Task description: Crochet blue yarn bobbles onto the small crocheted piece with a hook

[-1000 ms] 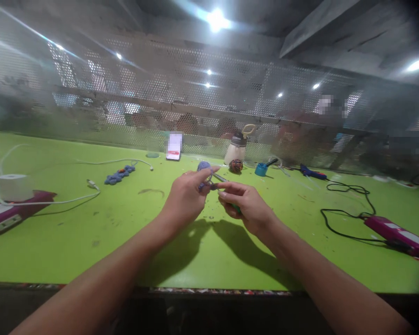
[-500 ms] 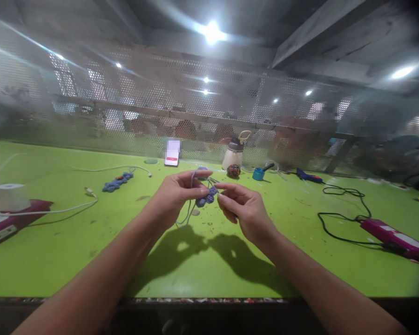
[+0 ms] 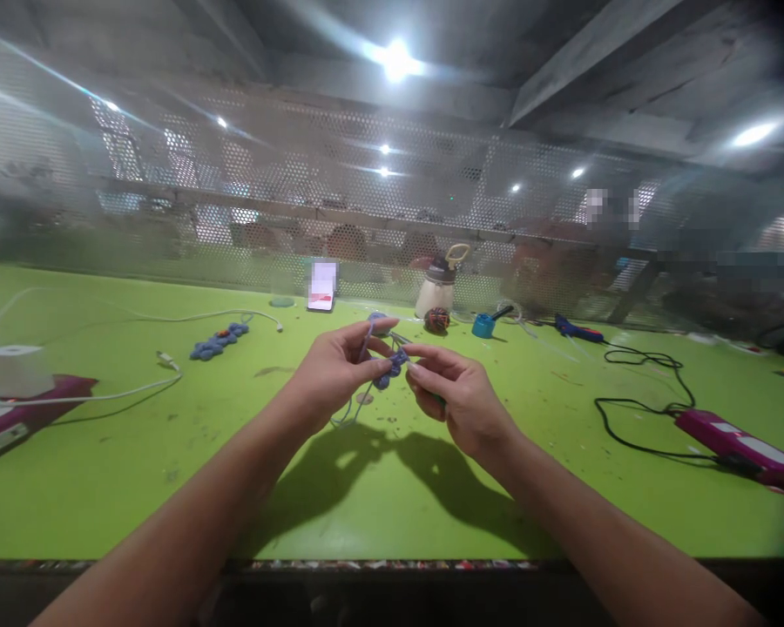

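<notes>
Over the table, my left hand [image 3: 330,366] pinches a small purple-blue crochet piece [image 3: 384,380] between thumb and fingers. A strand of blue yarn [image 3: 369,335] runs over its index finger, and a loop hangs below. Opposite it, my right hand [image 3: 457,387] is closed on a thin crochet hook [image 3: 402,338], whose metal shaft points at the piece; a bit of green shows under the curled fingers. Behind the left fingertips lies more blue yarn, partly hidden. A finished-looking strip of blue crochet [image 3: 219,341] with an orange spot rests to the left.
On the green table [image 3: 392,514] stand a phone [image 3: 322,286], a bottle [image 3: 435,292], a dark patterned ball [image 3: 437,320] and a blue pot [image 3: 483,326]. A glue gun [image 3: 578,331] lies right. Power strips [image 3: 738,444] and cables flank both sides.
My left thumb and fingers have shifted slightly on the crochet piece, which has turned a little and shows less. My right hand has hardly moved.
</notes>
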Available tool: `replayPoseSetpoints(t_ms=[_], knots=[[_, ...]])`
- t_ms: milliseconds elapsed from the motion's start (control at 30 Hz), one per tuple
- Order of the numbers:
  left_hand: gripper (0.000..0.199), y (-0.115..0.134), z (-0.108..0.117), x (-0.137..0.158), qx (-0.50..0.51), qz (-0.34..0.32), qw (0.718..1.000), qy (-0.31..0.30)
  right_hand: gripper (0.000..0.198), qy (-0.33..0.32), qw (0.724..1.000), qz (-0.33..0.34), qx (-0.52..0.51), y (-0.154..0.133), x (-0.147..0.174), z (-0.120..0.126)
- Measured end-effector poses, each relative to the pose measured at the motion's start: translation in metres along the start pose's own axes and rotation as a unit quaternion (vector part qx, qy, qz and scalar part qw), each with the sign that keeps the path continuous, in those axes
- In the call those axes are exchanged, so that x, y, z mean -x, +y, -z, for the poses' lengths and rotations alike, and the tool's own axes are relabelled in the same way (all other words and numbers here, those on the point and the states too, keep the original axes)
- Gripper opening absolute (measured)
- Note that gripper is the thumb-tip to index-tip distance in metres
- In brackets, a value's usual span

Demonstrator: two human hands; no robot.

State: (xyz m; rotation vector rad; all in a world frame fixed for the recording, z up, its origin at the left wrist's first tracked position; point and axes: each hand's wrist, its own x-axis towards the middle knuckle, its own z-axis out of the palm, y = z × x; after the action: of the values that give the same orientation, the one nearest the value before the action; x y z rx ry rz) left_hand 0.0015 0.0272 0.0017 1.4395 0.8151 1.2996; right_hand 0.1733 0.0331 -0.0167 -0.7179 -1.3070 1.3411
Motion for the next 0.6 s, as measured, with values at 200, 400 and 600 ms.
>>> replayPoseSetpoints(t_ms=[200, 400, 600], knots=[[0.057, 0.0010, 0.0008, 0.0003, -0.001, 0.011, 1.000, 0.011, 0.027, -0.002, 1.000, -0.007, 0.005, 0.0006, 0.0002, -0.0002], [0.052, -0.0018, 0.0070, -0.0014, 0.067, 0.033, 0.997, -0.017, 0.027, -0.042, 0.993, 0.061, 0.095, 0.0030, 0.0001, 0.0026], [0.049, -0.0015, 0.0060, -0.0019, 0.068, 0.049, 0.996, -0.016, 0.027, -0.049, 0.984, 0.100, 0.141, -0.0034, -0.0019, 0.0068]])
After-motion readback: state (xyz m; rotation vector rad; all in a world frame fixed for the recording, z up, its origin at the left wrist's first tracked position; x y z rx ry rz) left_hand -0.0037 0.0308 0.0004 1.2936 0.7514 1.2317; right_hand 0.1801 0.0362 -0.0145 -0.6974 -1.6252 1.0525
